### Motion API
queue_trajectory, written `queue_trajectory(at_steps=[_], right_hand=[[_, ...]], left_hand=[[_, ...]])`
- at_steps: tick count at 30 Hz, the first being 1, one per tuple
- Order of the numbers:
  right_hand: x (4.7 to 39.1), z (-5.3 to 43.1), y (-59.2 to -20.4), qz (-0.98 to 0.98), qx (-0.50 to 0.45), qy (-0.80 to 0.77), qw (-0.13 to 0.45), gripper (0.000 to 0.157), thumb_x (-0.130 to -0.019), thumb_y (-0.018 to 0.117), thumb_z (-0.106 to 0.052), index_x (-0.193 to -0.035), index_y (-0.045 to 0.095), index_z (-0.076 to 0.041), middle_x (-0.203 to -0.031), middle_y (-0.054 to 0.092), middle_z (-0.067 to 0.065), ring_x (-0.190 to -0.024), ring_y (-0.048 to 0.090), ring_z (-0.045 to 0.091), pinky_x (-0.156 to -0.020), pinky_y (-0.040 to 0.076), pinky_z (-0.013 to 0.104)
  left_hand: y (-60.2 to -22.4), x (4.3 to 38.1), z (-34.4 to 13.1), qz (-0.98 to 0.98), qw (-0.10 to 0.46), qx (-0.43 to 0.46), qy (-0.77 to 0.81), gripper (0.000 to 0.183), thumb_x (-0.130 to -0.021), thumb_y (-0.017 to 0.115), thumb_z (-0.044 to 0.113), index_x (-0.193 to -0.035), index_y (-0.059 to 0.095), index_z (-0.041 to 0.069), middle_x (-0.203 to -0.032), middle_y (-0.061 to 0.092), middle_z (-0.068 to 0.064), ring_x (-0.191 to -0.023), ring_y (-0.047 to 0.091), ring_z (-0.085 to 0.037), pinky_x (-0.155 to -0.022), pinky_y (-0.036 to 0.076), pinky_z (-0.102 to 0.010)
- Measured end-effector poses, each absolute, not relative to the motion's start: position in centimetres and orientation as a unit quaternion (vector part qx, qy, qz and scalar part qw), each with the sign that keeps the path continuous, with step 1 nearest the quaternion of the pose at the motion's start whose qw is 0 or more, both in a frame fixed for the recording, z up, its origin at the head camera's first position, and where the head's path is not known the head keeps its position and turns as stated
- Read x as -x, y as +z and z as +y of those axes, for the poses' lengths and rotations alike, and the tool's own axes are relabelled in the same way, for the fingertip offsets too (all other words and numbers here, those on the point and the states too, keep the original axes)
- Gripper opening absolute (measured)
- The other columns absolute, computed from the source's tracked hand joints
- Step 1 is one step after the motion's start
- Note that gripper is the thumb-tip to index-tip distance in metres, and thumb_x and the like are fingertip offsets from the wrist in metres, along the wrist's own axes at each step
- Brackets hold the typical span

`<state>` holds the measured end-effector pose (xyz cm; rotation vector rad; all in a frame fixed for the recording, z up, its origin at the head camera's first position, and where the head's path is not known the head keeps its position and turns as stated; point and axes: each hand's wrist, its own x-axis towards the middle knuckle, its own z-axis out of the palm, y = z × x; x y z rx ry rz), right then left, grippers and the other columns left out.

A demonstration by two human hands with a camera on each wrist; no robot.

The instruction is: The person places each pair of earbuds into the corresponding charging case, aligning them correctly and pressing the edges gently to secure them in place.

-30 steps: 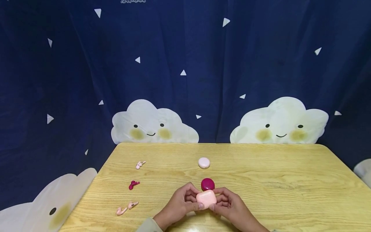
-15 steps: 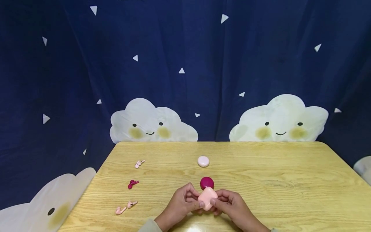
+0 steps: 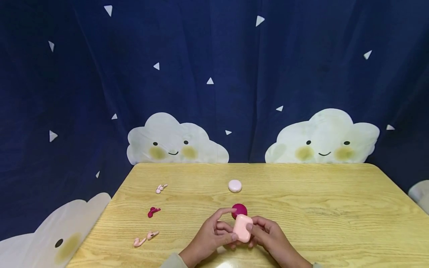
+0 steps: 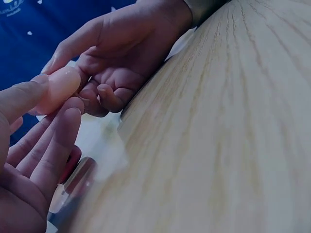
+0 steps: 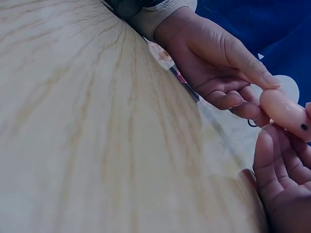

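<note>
Both hands hold a peach-pink earbud case (image 3: 242, 227) above the table near its front edge. My left hand (image 3: 207, 236) pinches its lower left edge, thumb in front, with the index finger stretched away from it. The thumb of my right hand (image 3: 273, 240) lies on the case's face, with the fingers behind its right side. The right wrist view shows the rounded case (image 5: 284, 111) with a small dark mark on it. A round magenta case (image 3: 240, 207) sits just beyond, partly covered by the left index finger and the held case.
Farther back is a round pale pink case (image 3: 235, 185). Along the table's left side lie pale pink earbuds (image 3: 161, 188), magenta earbuds (image 3: 153, 212) and peach earbuds (image 3: 152, 235). A dark blue curtain (image 3: 234, 67) hangs behind the wooden table (image 3: 318, 208).
The case has been turned between the fingers, from lying wide, through a diagonal, to nearly upright. The left index finger has come off it and straightened. The right thumb has slid higher onto its face.
</note>
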<state>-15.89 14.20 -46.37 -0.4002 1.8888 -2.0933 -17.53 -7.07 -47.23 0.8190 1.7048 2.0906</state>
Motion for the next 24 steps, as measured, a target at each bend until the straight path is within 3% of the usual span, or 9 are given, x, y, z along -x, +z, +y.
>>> queue_trajectory(at_steps=[5, 10, 16, 24], right_hand=[[15.9, 14.3, -46.5, 0.665, 0.150, -0.716, 0.147, 0.031, -0.092, 0.051, -0.016, -0.111, 0.053, 0.008, -0.087, 0.061, 0.012, -0.070, 0.059, 0.015, -0.065, 0.052, 0.032], [15.9, 14.3, -46.5, 0.664, 0.161, -0.715, 0.151, 0.032, -0.092, 0.050, -0.016, -0.114, 0.054, 0.007, -0.091, 0.062, 0.012, -0.072, 0.059, 0.013, -0.067, 0.051, 0.032], [16.0, 14.3, -46.5, 0.664, 0.156, -0.714, 0.157, 0.032, -0.091, 0.052, -0.017, -0.113, 0.054, 0.007, -0.092, 0.062, 0.013, -0.072, 0.060, 0.014, -0.066, 0.052, 0.032], [16.1, 14.2, -46.5, 0.672, 0.141, -0.710, 0.156, 0.032, -0.088, 0.057, -0.016, -0.109, 0.053, 0.008, -0.089, 0.062, 0.014, -0.071, 0.061, 0.016, -0.065, 0.053, 0.036]], left_hand=[[-46.3, 17.1, -7.1, 0.601, 0.157, -0.303, 0.723, 0.064, -0.083, 0.062, 0.001, -0.138, 0.031, 0.007, -0.086, 0.061, -0.026, -0.070, 0.064, -0.025, -0.060, 0.050, -0.051], [-45.7, 16.8, -7.1, 0.604, 0.160, -0.331, 0.707, 0.062, -0.083, 0.061, 0.001, -0.138, 0.032, 0.007, -0.087, 0.061, -0.022, -0.070, 0.061, -0.033, -0.057, 0.049, -0.053], [-45.4, 16.6, -6.9, 0.617, 0.167, -0.322, 0.698, 0.057, -0.081, 0.064, 0.002, -0.132, 0.043, 0.013, -0.091, 0.058, -0.015, -0.072, 0.059, -0.015, -0.055, 0.050, -0.051], [-47.0, 17.3, -6.8, 0.614, 0.159, -0.329, 0.699, 0.057, -0.079, 0.065, 0.002, -0.131, 0.042, 0.006, -0.091, 0.059, -0.011, -0.073, 0.059, -0.014, -0.053, 0.051, -0.047]])
